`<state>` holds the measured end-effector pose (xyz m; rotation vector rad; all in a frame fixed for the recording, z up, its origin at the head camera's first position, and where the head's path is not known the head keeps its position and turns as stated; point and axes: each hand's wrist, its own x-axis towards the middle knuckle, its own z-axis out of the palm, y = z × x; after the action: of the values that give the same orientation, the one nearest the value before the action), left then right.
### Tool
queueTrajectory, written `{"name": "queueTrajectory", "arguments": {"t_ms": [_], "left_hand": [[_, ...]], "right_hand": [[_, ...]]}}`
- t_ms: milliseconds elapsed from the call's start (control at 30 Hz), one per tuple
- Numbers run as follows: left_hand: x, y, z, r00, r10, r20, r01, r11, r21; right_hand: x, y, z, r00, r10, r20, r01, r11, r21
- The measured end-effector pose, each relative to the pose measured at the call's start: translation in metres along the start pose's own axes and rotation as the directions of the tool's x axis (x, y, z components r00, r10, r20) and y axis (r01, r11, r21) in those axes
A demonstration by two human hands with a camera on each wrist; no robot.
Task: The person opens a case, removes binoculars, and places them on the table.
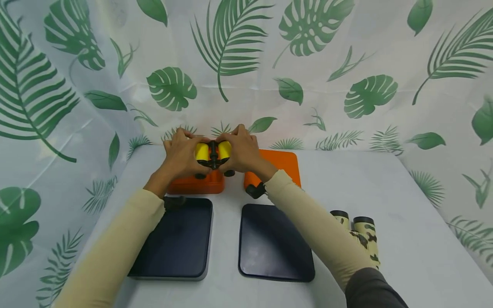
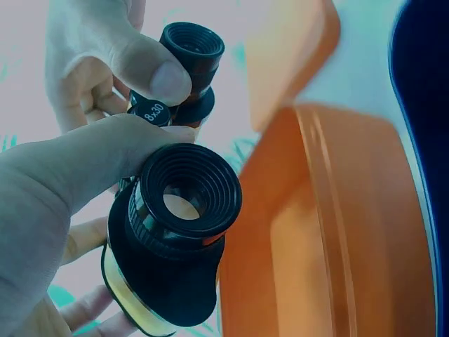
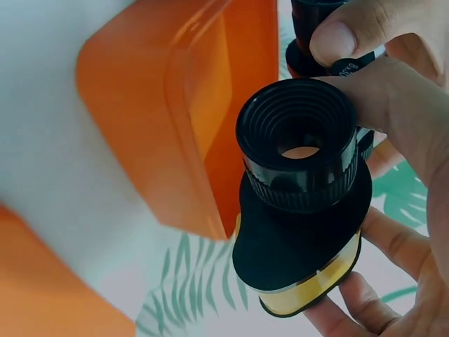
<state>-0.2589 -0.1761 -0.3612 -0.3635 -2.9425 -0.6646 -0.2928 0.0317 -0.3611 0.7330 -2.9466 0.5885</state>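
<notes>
Both hands hold a pair of black and yellow binoculars above an orange bin in the head view. My left hand grips the left barrel and my right hand grips the right one. In the left wrist view the black eyepieces face the camera, and a small "8x30" marking shows on the centre knob. Each thumb lies along the top near the knob, with other fingers curled under the yellow barrels. The right wrist view shows the near barrel's yellow band below its eyepiece.
A second orange container stands to the right, partly behind the right forearm, with a black piece at its front. Two dark trays lie nearer; a small dark object shows by the left sleeve. Camouflage binoculars stand at right.
</notes>
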Motion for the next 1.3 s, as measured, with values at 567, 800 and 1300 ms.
{"name": "queueTrajectory", "arguments": {"t_ms": [567,800,1300], "left_hand": [[0.011,0.068,0.033,0.997,0.078,0.012,-0.078,0.997,0.003],[0.02,0.094,0.046,0.991,0.128,0.027,-0.127,0.992,-0.022],[0.044,0.137,0.087,0.975,0.186,0.121,-0.188,0.982,0.004]], "right_hand": [[-0.057,0.052,-0.04,1.0,0.017,-0.008,-0.017,0.999,0.027],[-0.076,0.075,-0.051,0.998,0.064,-0.017,-0.064,0.998,0.008],[-0.105,0.128,-0.06,0.995,0.091,-0.031,-0.093,0.994,-0.066]]}}
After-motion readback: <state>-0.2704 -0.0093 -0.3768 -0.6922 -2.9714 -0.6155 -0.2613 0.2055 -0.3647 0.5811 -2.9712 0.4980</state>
